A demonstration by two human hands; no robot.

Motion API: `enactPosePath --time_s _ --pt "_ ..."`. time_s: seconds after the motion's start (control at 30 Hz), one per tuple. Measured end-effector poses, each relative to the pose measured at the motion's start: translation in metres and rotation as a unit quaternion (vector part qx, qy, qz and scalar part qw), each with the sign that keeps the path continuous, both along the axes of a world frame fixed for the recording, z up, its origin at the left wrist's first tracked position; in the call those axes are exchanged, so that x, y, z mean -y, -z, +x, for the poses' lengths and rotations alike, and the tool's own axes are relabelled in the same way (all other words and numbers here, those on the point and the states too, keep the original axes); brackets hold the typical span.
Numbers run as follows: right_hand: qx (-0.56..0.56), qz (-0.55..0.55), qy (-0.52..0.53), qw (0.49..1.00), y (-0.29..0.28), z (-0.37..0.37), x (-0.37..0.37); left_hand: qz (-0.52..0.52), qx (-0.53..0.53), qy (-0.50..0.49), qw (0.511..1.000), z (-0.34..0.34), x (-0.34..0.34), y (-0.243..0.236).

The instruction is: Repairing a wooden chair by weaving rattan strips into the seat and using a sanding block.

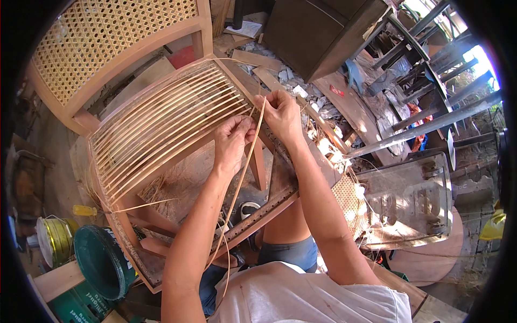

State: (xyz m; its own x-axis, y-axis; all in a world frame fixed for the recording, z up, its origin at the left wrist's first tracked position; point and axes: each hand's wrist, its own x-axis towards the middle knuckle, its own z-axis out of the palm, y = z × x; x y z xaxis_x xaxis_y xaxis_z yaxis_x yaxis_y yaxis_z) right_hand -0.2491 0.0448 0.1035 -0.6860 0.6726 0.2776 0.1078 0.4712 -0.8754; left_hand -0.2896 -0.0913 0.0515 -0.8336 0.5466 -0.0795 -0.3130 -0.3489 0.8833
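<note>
A wooden chair frame (125, 262) stands before me, its seat part strung with parallel cane strands (167, 124). Small holes run along the bare near rail. My right hand (283, 116) is above the right seat rail, thumb and fingers pinched on a loose cane strand (245, 169). Just left of it, my left hand (232, 141) is closed at the same rail, fingertips pressed together near the last strung strands; what they grip is partly hidden. The loose strand hangs past my left forearm toward my lap. At the left rail sits a yellow-handled tool (84, 210).
The chair's woven cane back (116, 40) rises at the far left. Buckets, one green (102, 262) and one yellow (56, 241), stand at the left. A dark cabinet (320, 35), wood scraps and stacked metal-legged furniture (431, 116) crowd the far right. A clear-topped panel (404, 202) lies right.
</note>
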Motion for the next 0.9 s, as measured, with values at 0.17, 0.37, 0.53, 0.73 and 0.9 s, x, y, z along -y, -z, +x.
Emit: enactPosePath --time_s 0.17,0.37,0.53,0.73,0.9 --pt "0.085 -0.025 -0.085 0.992 -0.005 0.006 -0.001 0.013 0.019 0.013 1.0 -0.001 -0.005 0.008" --pt "0.043 0.113 -0.141 0.983 0.0 0.015 0.004 -0.049 0.05 0.042 0.997 -0.01 -0.004 0.013" --pt "0.005 0.154 -0.152 0.976 0.003 0.016 0.01 -0.048 0.078 0.042 0.995 -0.015 -0.005 0.009" --pt "-0.018 0.198 -0.155 0.968 0.004 0.017 0.011 -0.041 0.044 0.05 0.997 -0.016 -0.006 -0.002" --pt "-0.033 0.23 -0.162 0.959 0.003 0.015 0.012 -0.083 0.019 0.004 0.996 -0.01 -0.006 -0.004"
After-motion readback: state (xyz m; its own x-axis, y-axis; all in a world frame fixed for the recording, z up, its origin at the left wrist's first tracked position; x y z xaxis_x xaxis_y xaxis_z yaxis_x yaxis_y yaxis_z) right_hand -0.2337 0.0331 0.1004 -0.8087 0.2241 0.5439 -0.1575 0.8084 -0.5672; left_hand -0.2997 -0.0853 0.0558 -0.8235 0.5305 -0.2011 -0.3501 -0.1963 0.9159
